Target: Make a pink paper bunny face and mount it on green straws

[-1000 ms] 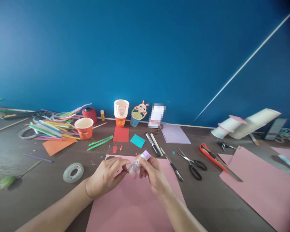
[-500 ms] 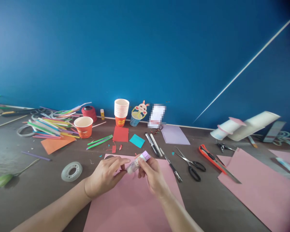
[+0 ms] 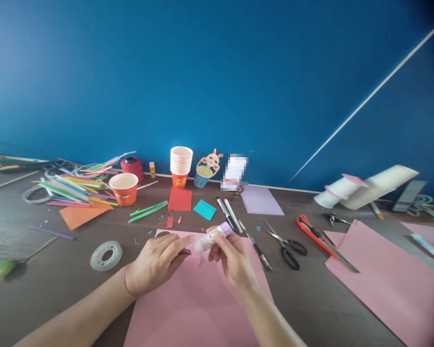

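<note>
Above a large pink sheet [image 3: 198,303], my right hand [image 3: 231,253] grips a glue stick [image 3: 214,237] with a clear barrel and a purple end. The purple end points up and right, the whitish end toward my left hand. My left hand [image 3: 161,262] is closed, its thumb and fingers pinched around something small and dark at the fingertips, too small to make out. A narrow gap separates it from the glue stick.
Scissors [image 3: 289,246], pens [image 3: 255,245] and a red cutter [image 3: 321,240] lie to the right, before more pink paper [image 3: 386,284]. Left are a tape roll [image 3: 106,256], a paper cup [image 3: 123,189] and colored strips [image 3: 70,189]. Stacked cups [image 3: 181,166] stand behind.
My right hand has drawn the glue stick slightly right, away from my left hand, and tilted it flatter. My left hand has barely moved.
</note>
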### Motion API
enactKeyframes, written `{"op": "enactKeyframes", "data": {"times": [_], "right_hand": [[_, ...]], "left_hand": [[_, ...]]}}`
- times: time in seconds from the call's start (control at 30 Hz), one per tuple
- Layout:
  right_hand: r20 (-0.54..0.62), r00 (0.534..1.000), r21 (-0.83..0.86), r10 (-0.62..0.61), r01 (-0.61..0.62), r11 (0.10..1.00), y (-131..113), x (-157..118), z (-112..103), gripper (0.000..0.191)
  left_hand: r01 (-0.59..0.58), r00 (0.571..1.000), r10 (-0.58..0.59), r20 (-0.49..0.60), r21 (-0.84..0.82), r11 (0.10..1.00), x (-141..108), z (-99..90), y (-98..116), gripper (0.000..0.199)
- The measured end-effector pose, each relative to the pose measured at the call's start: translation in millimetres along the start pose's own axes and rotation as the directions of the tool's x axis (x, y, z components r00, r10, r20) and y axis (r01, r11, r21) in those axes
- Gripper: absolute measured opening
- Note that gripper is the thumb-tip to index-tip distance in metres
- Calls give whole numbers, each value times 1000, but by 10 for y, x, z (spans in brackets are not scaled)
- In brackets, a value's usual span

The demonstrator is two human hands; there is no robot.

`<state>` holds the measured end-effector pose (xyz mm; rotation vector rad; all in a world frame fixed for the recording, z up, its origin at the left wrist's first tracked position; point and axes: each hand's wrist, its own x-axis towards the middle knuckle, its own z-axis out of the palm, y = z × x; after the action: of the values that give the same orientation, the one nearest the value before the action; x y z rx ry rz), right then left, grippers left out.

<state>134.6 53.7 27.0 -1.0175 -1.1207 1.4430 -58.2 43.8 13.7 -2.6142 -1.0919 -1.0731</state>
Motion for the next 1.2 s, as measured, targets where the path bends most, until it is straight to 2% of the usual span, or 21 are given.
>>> {"op": "enactKeyframes", "data": {"times": [0.2,0.33,0.47,0.63,0.77,0.83,0.93,1.0,1.07,1.1,1.2], "right_hand": [[147,989,-161,-22,46,986,-29,-21,34,27],[98,995,-218,-6,27,976,-71,-12,-35,25],[18,999,-137,-36,38,990,-63,-21,-43,25],[114,993,-134,-11,26,991,3,-10,0,27],[59,998,-204,12,0,979,11,14,-35,26],[29,999,-172,-13,18,985,9,11,-36,24],[49,998,-102,-41,46,994,27,1,-5,24],[71,997,-118,-25,34,992,42,7,-2,23],[26,999,-149,-18,21,989,39,28,-36,21],[-7,1000,-155,-27,25,988,30,40,-63,20],[-16,998,-139,-57,54,989,-12,62,-121,9]], "left_hand": [[-32,999,32,10,-27,999,-5,18,17,41],[-32,999,33,32,-29,999,-2,31,29,43],[-2,1000,3,25,-45,999,-15,40,20,41],[27,1000,-28,-7,-62,998,-34,60,2,40],[76,997,-75,9,-142,987,-29,84,8,41],[89,996,-88,13,-164,982,-30,89,9,43],[104,995,-102,21,-173,979,-36,81,3,46],[143,990,-138,41,-208,967,-28,63,-5,46],[272,962,-258,87,-271,923,3,39,-20,45],[361,933,-340,121,-307,881,26,27,-31,45],[589,808,-530,258,-395,705,103,-2,-79,46]]}}
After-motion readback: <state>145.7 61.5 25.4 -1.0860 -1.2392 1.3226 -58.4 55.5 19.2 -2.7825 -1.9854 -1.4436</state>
